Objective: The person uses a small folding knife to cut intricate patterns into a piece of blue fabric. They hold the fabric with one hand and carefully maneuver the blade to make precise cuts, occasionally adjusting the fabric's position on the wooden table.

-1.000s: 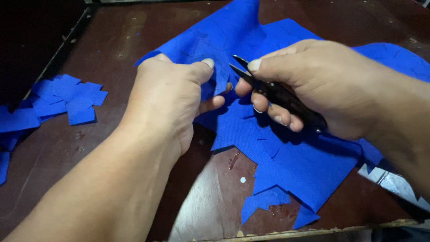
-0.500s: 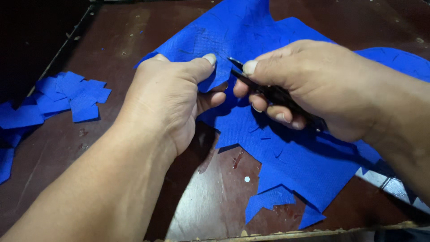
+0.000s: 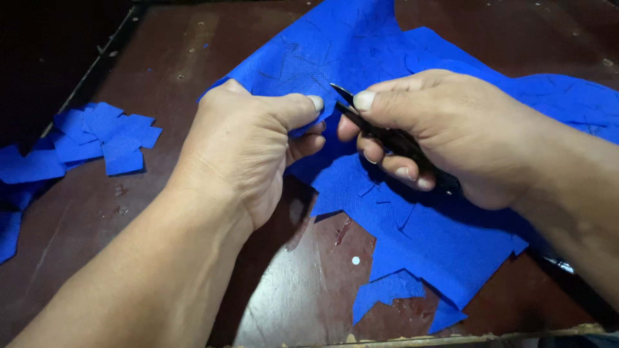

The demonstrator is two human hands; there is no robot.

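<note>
Left hand (image 3: 248,151) pinching edge of blue cloth (image 3: 412,219), spread on bench (image 3: 193,64). Right hand (image 3: 451,138) clenched on black snips (image 3: 387,134); tips aimed up-left, just beside left thumb. Cloth between both hands, mostly right. Cut squares (image 3: 103,138) well apart, left.

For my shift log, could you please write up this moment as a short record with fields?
Surface: dark brown worn table
Left hand: pinches an edge of the blue fabric sheet
Right hand: grips small black snips, blades at the pinched edge
Cut pieces: pile of blue squares at the table's left side
Scraps: blue offcuts near the front edge
</note>
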